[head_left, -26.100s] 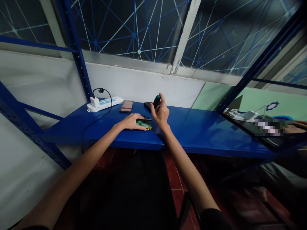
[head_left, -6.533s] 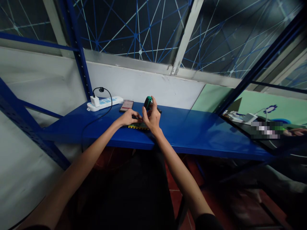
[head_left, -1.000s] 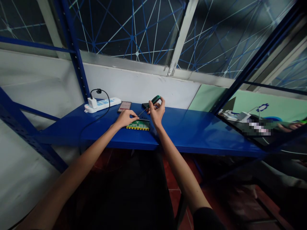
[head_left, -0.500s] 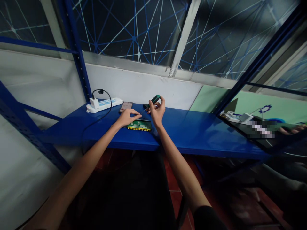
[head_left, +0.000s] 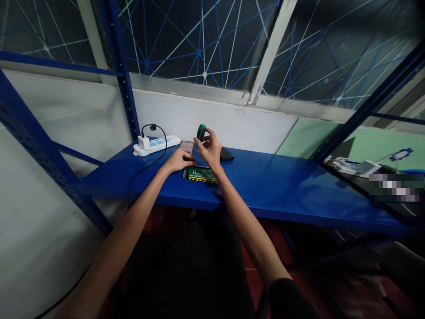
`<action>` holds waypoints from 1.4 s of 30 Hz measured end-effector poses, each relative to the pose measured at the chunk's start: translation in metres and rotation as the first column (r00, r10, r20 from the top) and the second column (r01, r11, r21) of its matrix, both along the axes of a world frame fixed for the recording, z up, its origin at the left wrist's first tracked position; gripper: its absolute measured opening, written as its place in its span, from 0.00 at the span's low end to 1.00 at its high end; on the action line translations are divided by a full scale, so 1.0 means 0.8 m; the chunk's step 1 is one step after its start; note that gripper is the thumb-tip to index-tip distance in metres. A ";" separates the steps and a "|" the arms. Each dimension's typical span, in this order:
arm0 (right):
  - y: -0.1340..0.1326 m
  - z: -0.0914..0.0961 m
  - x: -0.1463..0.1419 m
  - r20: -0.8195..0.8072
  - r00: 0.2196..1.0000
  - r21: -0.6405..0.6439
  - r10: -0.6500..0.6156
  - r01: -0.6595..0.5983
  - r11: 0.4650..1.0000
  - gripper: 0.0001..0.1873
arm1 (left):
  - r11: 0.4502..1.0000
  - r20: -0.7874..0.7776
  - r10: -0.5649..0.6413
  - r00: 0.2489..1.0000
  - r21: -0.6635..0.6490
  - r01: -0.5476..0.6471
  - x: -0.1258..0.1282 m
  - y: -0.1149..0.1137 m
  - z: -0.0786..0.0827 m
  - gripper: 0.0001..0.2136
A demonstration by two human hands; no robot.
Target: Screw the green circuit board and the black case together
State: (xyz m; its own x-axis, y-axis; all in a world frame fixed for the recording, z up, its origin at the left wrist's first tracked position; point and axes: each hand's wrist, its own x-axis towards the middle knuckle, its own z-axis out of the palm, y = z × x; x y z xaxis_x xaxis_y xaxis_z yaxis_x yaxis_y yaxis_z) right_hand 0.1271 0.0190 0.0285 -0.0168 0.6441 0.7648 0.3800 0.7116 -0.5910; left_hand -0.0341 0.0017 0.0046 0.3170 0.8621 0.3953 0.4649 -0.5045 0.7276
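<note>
A green circuit board point(head_left: 202, 174) with a yellow front edge lies on the blue metal shelf point(head_left: 265, 186). My right hand point(head_left: 208, 151) is closed round a screwdriver with a green and black handle point(head_left: 200, 131), held nearly upright above the board's back left corner. My left hand point(head_left: 178, 161) rests at the board's left end, its fingertips pinched near the screwdriver's shaft. Whether they hold anything is hidden.
A phone point(head_left: 187, 146) lies just behind my left hand. A white power strip point(head_left: 156, 144) with a plugged charger and black cable sits at the back left. A small black box point(head_left: 226, 154) lies behind my right hand. Blue rack posts stand at left and right.
The screwdriver has swung from a slant to nearly upright and shifted left over the board's left end. My head has turned a little, so everything sits further right in view.
</note>
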 end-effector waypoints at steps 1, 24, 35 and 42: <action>-0.001 -0.001 -0.001 0.014 1.000 0.001 -0.001 0.001 1.000 0.34 | 1.000 -0.013 0.012 1.000 -0.002 -0.012 -0.001 0.000 -0.001 0.10; -0.003 -0.010 0.007 0.060 0.998 0.006 0.007 -0.007 1.000 0.30 | 1.000 -0.121 0.004 0.993 0.018 -0.002 0.000 0.002 -0.005 0.10; -0.017 -0.007 0.013 0.180 0.975 0.095 -0.126 0.111 0.989 0.35 | 0.999 -0.093 -0.035 0.995 0.031 0.039 0.001 -0.004 -0.002 0.08; -0.031 -0.004 0.013 0.248 0.959 0.117 -0.139 0.112 0.987 0.33 | 0.999 -0.075 -0.040 0.996 0.016 0.041 0.001 -0.002 -0.005 0.08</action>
State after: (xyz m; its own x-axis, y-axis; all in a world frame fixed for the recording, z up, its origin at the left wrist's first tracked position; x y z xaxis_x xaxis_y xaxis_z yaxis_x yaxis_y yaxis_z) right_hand 0.1372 -0.0055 0.0251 -0.1436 0.5730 0.8069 0.5986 0.6995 -0.3903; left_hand -0.0335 0.0003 0.0009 0.3808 0.8409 0.3846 0.4961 -0.5368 0.6824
